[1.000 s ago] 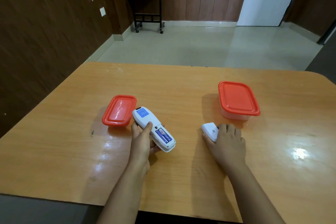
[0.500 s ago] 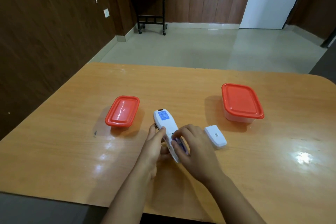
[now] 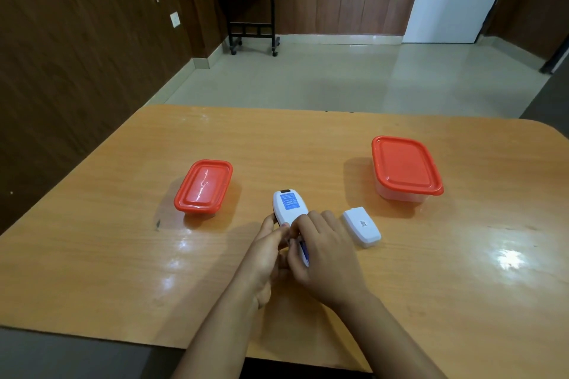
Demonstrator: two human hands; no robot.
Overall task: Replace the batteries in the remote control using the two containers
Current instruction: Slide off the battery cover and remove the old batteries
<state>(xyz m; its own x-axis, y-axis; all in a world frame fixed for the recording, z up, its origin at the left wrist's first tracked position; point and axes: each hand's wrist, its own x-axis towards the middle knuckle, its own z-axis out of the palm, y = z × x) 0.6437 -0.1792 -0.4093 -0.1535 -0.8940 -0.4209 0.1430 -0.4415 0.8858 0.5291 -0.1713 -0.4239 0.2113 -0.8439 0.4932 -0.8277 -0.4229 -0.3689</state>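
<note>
The white remote control [image 3: 289,208] lies back-up at the table's middle, a blue label on its far end. My left hand [image 3: 267,251] grips its near part from the left. My right hand [image 3: 323,258] covers the open battery bay, fingertips on a blue battery [image 3: 304,252] that shows only as a sliver. The white battery cover [image 3: 361,226] lies on the table just right of my hands. A small red-lidded container [image 3: 203,186] stands to the left, a larger red-lidded container [image 3: 405,168] to the right; both are closed.
The orange wooden table [image 3: 123,255] has its near edge just below my forearms. Beyond the far edge are a tiled floor, a dark side table with a small pot, and wood-panelled walls.
My right hand left the battery cover on the table and came over to the remote's battery bay. The left hand turned the remote so that it points straight away.
</note>
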